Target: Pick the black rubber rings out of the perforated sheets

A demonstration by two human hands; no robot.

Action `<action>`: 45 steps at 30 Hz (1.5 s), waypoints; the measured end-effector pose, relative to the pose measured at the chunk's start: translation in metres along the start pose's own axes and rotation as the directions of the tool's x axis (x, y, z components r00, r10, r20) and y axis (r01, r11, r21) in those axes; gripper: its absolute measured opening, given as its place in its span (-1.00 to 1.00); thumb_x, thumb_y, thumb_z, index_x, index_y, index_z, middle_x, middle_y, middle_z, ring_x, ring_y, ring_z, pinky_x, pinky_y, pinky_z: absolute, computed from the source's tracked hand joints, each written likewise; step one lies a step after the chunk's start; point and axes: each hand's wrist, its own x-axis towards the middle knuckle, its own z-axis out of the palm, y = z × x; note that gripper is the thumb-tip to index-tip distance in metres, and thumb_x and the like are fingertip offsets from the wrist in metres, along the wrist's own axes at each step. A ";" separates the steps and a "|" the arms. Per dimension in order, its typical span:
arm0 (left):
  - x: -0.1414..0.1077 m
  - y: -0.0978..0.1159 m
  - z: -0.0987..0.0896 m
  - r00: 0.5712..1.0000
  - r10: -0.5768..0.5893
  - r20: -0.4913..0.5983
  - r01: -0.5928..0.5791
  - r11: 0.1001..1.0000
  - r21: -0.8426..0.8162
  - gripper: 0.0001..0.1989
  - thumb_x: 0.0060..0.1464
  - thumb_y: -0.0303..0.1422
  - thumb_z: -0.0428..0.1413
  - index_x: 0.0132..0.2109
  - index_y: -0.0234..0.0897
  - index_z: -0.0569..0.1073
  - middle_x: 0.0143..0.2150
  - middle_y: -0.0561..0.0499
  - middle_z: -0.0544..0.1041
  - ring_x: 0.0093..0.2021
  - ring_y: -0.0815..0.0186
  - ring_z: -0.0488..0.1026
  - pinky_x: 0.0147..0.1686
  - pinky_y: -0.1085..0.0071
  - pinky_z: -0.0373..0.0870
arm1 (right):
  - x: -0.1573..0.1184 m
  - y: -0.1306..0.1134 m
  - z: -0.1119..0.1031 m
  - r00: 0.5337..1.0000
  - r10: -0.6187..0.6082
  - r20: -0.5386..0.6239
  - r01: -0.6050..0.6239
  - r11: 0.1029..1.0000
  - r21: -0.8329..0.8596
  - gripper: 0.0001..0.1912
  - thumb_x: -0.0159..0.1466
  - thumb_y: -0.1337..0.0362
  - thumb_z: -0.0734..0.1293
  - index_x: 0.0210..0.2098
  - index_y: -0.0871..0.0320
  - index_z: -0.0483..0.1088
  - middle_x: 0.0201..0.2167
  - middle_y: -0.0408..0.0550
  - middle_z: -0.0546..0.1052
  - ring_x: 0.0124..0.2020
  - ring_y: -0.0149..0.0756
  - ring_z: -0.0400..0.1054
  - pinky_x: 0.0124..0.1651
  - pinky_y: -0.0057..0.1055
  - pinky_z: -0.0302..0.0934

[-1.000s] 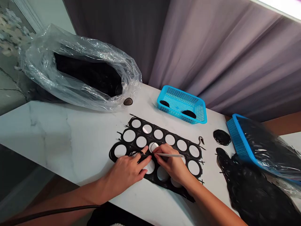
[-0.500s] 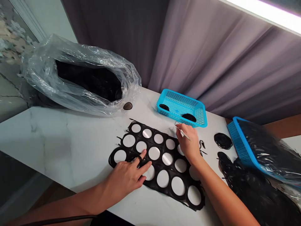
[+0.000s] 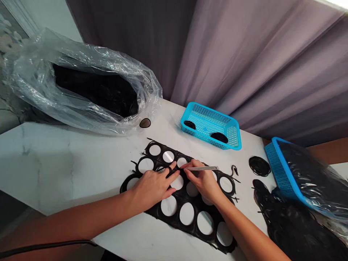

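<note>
A black sheet (image 3: 178, 214) with rows of large round openings lies on the white tabletop. My left hand (image 3: 154, 183) rests on its left part with fingers spread, holding nothing that I can see. Thin black strands or loops show at its fingers. In a pinch, my right hand (image 3: 202, 177) grips slim silvery tweezers (image 3: 203, 168), lying nearly level. Their working tip is at the sheet, close to the left fingertips, and too small to make out.
A blue basket (image 3: 236, 145) holding two black coils stands behind the sheet. Far left is a clear plastic bag (image 3: 89, 116) with black contents, beside a small dark oval piece (image 3: 145, 123). Rightward are a black coil (image 3: 259, 166), a black heap (image 3: 293, 224) and another blue basket (image 3: 285, 174).
My right hand has moved left and nearer, from the sheet's back edge onto the sheet beside my left hand. My left hand has slid slightly toward the back. The view has shifted a little.
</note>
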 end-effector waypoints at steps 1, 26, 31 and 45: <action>-0.001 0.000 0.001 1.000 -0.002 0.002 0.002 1.000 0.001 -0.44 0.24 -0.14 0.17 0.33 -0.14 0.33 0.32 -0.26 0.35 -0.34 0.28 0.57 -0.53 0.44 0.37 | 0.000 0.001 0.000 1.000 -0.004 0.004 0.004 1.000 -0.003 -0.88 0.38 0.28 0.27 -0.26 0.06 0.44 -0.22 -0.06 0.58 -0.15 -0.17 0.43 -0.09 -0.24 0.27; -0.003 -0.002 0.007 1.000 -0.010 0.019 0.010 1.000 -0.007 -0.46 0.26 -0.08 0.13 0.33 -0.04 0.32 0.37 -0.20 0.30 -0.33 0.25 0.58 -0.50 0.39 0.43 | 0.000 0.005 0.002 1.000 -0.017 0.004 0.017 1.000 -0.008 -0.80 0.35 0.31 0.29 -0.43 0.08 0.31 -0.19 -0.11 0.58 -0.13 -0.18 0.44 -0.03 -0.21 0.18; -0.003 -0.001 0.007 0.999 -0.012 0.038 0.013 1.000 -0.008 -0.46 0.27 -0.10 0.12 0.34 -0.02 0.31 0.39 -0.16 0.27 -0.32 0.21 0.59 -0.49 0.33 0.47 | -0.001 0.004 0.004 0.998 -0.057 -0.006 0.056 0.997 -0.057 -0.80 0.35 0.33 0.30 -0.43 0.08 0.29 -0.19 -0.10 0.58 -0.13 -0.17 0.43 -0.02 -0.18 0.16; -0.003 -0.001 0.010 1.000 -0.006 0.010 0.007 1.000 -0.025 -0.44 0.25 -0.13 0.15 0.34 -0.07 0.31 0.38 -0.21 0.28 -0.32 0.20 0.59 -0.51 0.34 0.43 | 0.000 0.005 0.004 1.000 -0.019 -0.007 0.019 1.000 -0.017 -0.80 0.37 0.27 0.29 -0.41 0.07 0.32 -0.15 -0.07 0.58 -0.09 -0.15 0.43 0.01 -0.16 0.18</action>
